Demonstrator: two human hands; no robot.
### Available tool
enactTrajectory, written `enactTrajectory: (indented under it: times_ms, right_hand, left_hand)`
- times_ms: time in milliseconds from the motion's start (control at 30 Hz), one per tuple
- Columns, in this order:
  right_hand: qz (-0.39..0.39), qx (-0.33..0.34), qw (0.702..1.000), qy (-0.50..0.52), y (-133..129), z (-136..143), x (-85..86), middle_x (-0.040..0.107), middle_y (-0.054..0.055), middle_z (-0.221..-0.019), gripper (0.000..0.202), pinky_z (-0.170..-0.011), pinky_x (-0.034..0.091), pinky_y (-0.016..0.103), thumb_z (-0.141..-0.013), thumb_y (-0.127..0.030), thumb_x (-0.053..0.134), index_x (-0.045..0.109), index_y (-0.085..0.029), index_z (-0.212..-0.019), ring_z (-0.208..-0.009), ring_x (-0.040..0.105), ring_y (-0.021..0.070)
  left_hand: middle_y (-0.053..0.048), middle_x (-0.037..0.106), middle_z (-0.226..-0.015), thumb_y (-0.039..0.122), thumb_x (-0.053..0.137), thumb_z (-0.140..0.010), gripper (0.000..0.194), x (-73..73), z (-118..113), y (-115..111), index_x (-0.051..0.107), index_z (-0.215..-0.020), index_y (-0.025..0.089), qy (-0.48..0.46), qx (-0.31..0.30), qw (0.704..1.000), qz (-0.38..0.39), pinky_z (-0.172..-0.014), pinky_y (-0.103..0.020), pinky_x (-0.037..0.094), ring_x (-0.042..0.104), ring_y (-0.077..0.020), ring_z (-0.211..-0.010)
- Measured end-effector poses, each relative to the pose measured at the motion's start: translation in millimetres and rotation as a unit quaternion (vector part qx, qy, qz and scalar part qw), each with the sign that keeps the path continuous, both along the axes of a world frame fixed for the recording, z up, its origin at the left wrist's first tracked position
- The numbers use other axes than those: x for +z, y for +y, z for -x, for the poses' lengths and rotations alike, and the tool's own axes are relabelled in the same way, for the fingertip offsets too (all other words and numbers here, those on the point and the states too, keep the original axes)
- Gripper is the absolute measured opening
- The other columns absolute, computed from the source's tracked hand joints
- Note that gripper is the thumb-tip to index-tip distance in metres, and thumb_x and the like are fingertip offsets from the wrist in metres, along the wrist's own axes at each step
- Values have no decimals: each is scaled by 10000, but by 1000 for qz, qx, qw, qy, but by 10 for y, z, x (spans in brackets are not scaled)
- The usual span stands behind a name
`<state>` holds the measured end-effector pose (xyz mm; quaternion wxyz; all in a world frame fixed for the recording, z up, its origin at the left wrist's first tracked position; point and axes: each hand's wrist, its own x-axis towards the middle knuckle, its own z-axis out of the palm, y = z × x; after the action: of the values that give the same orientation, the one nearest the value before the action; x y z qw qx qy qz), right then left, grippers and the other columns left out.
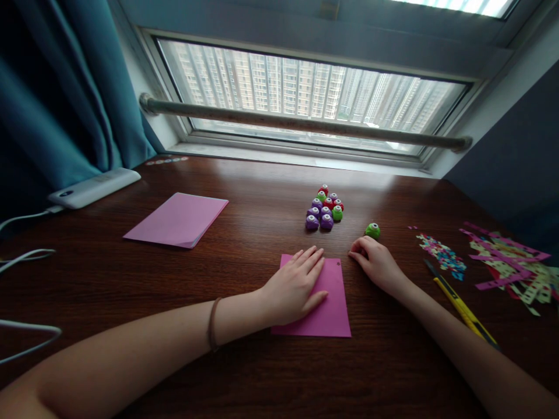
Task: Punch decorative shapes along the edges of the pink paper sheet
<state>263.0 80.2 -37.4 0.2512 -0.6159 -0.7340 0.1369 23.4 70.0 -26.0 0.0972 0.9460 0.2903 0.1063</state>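
Observation:
My left hand (294, 288) lies flat with fingers stretched out over a sheet of pink paper (334, 317). A tiny dark flower-like mark shows at the sheet's top right corner. To the right of the sheet, my right hand (378, 262) rests low over the table with thumb and fingertips pinched together. Whatever sits between those fingertips, if anything, is too small to make out. Just beyond the right hand stands a green craft punch (372, 230). Farther back is a cluster of small craft punches (325, 221) in purple, red and green.
At the left lies a stack of pink paper (177, 221), with a white power bank (96, 187) and cables behind it. On the right are punched paper bits (443, 256), a yellow utility knife (463, 311) and paper strips (515, 265). A window bar (305, 121) crosses behind the table.

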Motion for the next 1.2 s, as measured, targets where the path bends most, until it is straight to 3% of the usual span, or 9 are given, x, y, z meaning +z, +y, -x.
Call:
enactTrajectory:
  times_ms: [200, 400, 567, 667, 767, 833, 967, 1067, 1200]
  right_hand:
    - [-34, -51, 996, -70, 45, -156, 148, 584, 28, -731, 75, -638, 411, 254, -812, -193, 454, 500, -181, -754, -672, 550, 152]
    - [-67, -189, 960, -194, 136, -694, 353, 619, 98, -799, 167, -658, 400, 320, -772, -164, 438, 602, -174, -799, -712, 577, 222]
    - [-50, -299, 915, -264, 165, -1039, 306, 574, 136, -607, 180, -536, 379, 334, -684, -116, 467, 640, -143, -644, -534, 542, 225]
    - [-53, -317, 902, -290, 157, -1048, 274, 566, 162, -584, 171, -563, 403, 368, -664, -100, 481, 631, -125, -585, -573, 555, 253]
    - [-91, -287, 903, -307, 125, -888, 303, 625, 174, -866, 173, -735, 410, 458, -721, -139, 486, 659, -136, -723, -822, 562, 320]
    - [-148, -223, 920, -287, 94, -716, 337, 597, 130, -1053, 201, -854, 380, 465, -778, -176, 471, 654, -153, -857, -977, 512, 315]
    - [-182, -57, 976, -106, 42, -343, 323, 614, 94, -967, 195, -896, 396, 376, -846, -236, 460, 638, -157, -848, -951, 529, 238]
    - [-163, -6, 985, -64, 56, -116, 228, 622, 53, -944, 160, -839, 444, 291, -851, -240, 478, 623, -177, -881, -887, 568, 180]
    - [-144, 30, 988, -43, 196, 101, 109, 609, 55, -1005, 190, -853, 447, 291, -834, -224, 505, 582, -167, -999, -927, 570, 182]
  left_hand:
    - [-169, 266, -1431, 439, 403, -890, 595, 11, -2, -1, 314, -1347, 68, 5, -1, 1000, 2, -1092, -427, 206, 189, -286, -1344]
    - [-159, 279, -1428, 430, 417, -887, 590, 22, 1, 4, 308, -1348, 79, -11, -4, 1000, 6, -1092, -408, 231, 198, -267, -1344]
    - [-160, 287, -1424, 422, 425, -883, 592, 39, -1, -4, 325, -1340, 59, -5, -1, 1000, 9, -1098, -377, 232, 200, -261, -1345]
    - [-166, 279, -1426, 425, 422, -883, 605, 40, -3, -9, 321, -1341, 42, 1, 3, 1000, 8, -1104, -362, 218, 189, -258, -1348]
    - [-171, 264, -1431, 433, 413, -885, 620, 30, -2, -9, 306, -1344, 31, -2, 7, 1000, 6, -1102, -357, 221, 176, -253, -1352]
    - [-179, 257, -1432, 440, 411, -885, 631, 18, 2, -7, 303, -1341, 18, -7, 10, 1000, 3, -1101, -355, 223, 165, -253, -1354]
    - [-194, 250, -1430, 460, 402, -884, 654, -1, 7, -5, 307, -1335, -2, -7, 18, 1000, -4, -1101, -359, 216, 151, -263, -1356]
    - [-209, 250, -1426, 515, 416, -862, 718, -3, 2, -6, 312, -1331, -20, -6, 29, 1000, -7, -1099, -376, 216, 152, -284, -1353]
    - [-221, 273, -1412, 577, 439, -823, 794, 4, -5, -15, 328, -1322, -30, -1, 38, 999, -8, -1099, -385, 211, 171, -301, -1345]
